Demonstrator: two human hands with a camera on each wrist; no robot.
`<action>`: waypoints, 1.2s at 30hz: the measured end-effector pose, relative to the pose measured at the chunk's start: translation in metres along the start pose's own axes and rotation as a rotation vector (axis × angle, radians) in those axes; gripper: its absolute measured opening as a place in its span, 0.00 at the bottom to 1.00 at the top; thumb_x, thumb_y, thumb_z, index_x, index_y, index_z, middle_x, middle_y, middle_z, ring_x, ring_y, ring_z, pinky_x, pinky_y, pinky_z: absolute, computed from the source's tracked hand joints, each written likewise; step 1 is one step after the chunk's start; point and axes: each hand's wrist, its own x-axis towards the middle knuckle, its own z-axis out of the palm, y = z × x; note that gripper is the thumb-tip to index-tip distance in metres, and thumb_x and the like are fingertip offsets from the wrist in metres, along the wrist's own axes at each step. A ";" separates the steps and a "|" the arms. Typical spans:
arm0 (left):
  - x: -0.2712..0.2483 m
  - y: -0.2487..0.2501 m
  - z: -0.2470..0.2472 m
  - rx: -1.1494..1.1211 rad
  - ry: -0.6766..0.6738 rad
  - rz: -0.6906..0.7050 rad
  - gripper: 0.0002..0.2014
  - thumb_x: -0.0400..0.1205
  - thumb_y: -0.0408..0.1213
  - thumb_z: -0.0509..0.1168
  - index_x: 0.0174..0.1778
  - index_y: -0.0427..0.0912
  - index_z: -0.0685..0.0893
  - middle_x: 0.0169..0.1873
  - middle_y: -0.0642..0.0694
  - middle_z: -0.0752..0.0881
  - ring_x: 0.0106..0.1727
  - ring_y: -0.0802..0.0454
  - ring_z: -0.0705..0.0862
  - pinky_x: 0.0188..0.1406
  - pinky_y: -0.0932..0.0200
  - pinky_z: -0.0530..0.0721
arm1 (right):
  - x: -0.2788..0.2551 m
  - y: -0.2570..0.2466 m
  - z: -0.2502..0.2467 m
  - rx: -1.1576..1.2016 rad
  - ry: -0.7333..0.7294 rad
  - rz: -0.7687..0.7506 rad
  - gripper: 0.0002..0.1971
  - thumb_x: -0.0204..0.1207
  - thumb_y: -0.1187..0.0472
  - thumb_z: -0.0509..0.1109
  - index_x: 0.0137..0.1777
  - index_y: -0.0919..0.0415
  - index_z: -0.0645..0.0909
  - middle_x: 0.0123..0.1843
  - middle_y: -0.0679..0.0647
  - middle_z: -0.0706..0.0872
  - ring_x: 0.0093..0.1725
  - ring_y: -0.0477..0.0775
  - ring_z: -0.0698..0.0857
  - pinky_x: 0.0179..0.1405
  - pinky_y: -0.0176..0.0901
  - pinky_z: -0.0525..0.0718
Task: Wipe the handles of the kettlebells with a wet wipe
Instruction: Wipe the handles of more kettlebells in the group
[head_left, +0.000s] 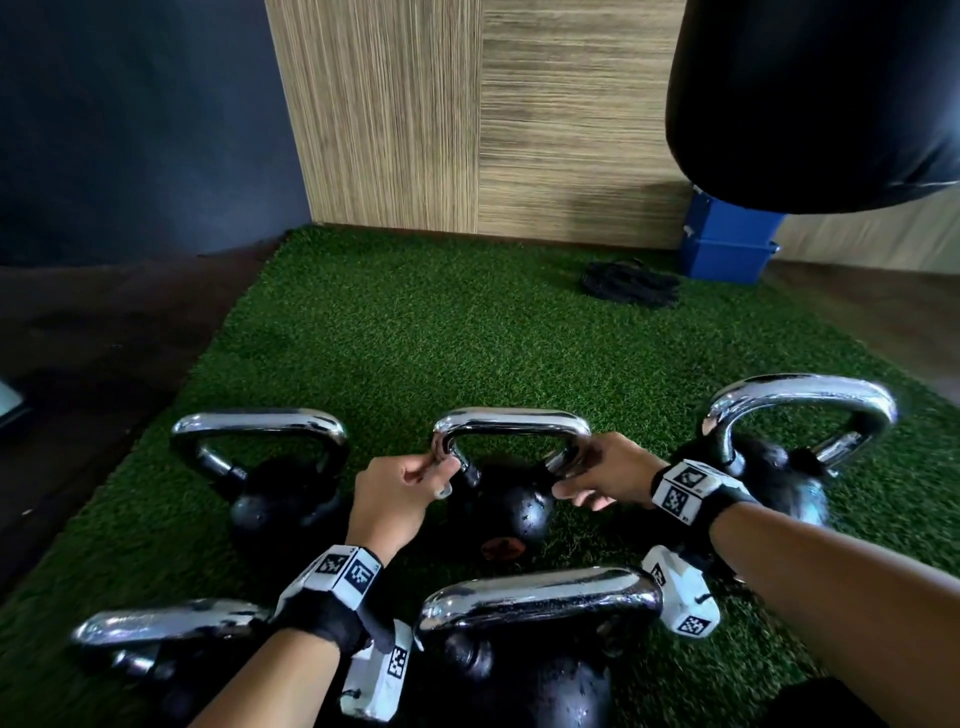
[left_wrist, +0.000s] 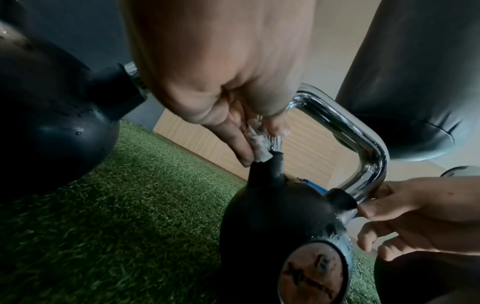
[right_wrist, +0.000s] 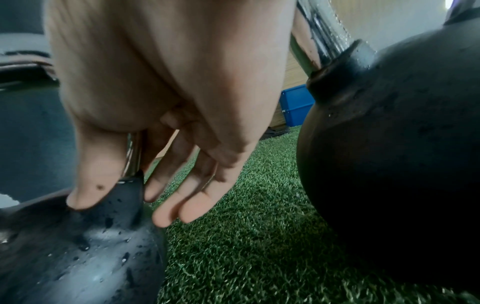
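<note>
The left hand (head_left: 397, 488) pinches a crumpled white wet wipe (left_wrist: 259, 147) against the left leg of the middle black kettlebell's chrome handle (head_left: 511, 423), just above the black ball. That leg runs steeply upward from the fingers, so the next stroke probably goes up toward the crossbar. The right hand (head_left: 605, 475) steadies the opposite leg between thumb and forefinger, its other fingers loose.

right hand (right_wrist: 161, 98) thumb and fingers (right_wrist: 166, 211) straddle chrome handle (right_wrist: 133, 152) base; turf (right_wrist: 246, 236) below.

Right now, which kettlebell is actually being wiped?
The middle kettlebell in the far row: the left hand presses the wet wipe on its handle; the others stand untouched.
</note>
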 end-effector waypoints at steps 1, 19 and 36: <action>0.001 0.002 0.001 0.030 0.007 0.009 0.10 0.81 0.56 0.75 0.43 0.56 0.95 0.28 0.61 0.92 0.27 0.67 0.87 0.28 0.73 0.78 | -0.003 -0.002 -0.002 -0.060 -0.010 -0.006 0.13 0.69 0.67 0.84 0.51 0.61 0.88 0.40 0.56 0.94 0.37 0.53 0.91 0.39 0.48 0.89; 0.072 0.040 0.036 0.084 -0.347 0.048 0.13 0.85 0.30 0.72 0.65 0.35 0.90 0.58 0.39 0.93 0.49 0.50 0.93 0.56 0.57 0.92 | 0.005 -0.041 0.016 -0.130 0.009 0.019 0.08 0.73 0.59 0.80 0.51 0.54 0.87 0.50 0.59 0.92 0.39 0.53 0.88 0.50 0.57 0.93; 0.080 0.073 0.027 0.204 -0.108 0.295 0.06 0.84 0.37 0.73 0.50 0.46 0.96 0.34 0.48 0.93 0.34 0.55 0.91 0.24 0.69 0.80 | 0.025 -0.018 0.025 0.051 -0.139 0.151 0.17 0.75 0.60 0.80 0.63 0.53 0.88 0.56 0.52 0.91 0.55 0.59 0.90 0.42 0.52 0.93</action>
